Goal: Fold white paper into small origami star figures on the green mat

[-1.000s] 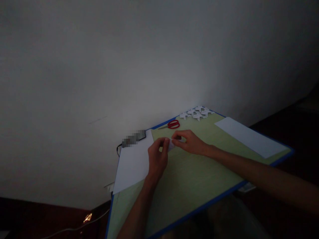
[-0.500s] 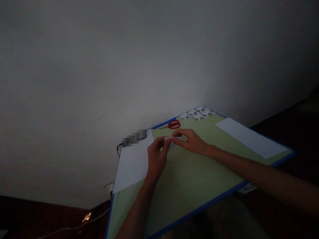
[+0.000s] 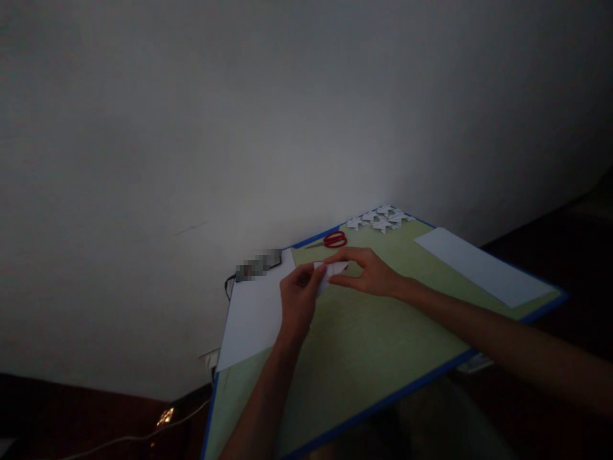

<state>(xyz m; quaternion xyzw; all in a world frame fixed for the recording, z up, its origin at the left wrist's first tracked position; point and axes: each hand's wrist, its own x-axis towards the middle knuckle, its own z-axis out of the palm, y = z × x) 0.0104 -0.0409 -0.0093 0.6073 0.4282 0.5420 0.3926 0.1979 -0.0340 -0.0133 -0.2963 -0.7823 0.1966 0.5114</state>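
Note:
A small folded piece of white paper (image 3: pixel 330 271) is held up between my two hands, above the middle of the green table. My left hand (image 3: pixel 299 297) pinches its left side, thumb in front. On the other side, my right hand (image 3: pixel 366 271) has its thumb and forefinger on the paper's right part, one at the upper edge and one lower down. Just beyond the hands lies a pair of scissors (image 3: pixel 334 239) with red handles, its blades pointing left.
Several folded white paper stars (image 3: pixel 382 225) lie at the table's far corner. A white sheet (image 3: pixel 256 319) covers the left side, with a blurred dark object (image 3: pixel 258 265) on its far edge. Another white paper strip (image 3: pixel 483 265) lies right. The table (image 3: pixel 383 358) has blue edging and meets a wall (image 3: pixel 268 128).
The folded paper has been turned so that more of its face shows. My left hand has shifted slightly left, and my right thumb and forefinger have spread a little on the paper.

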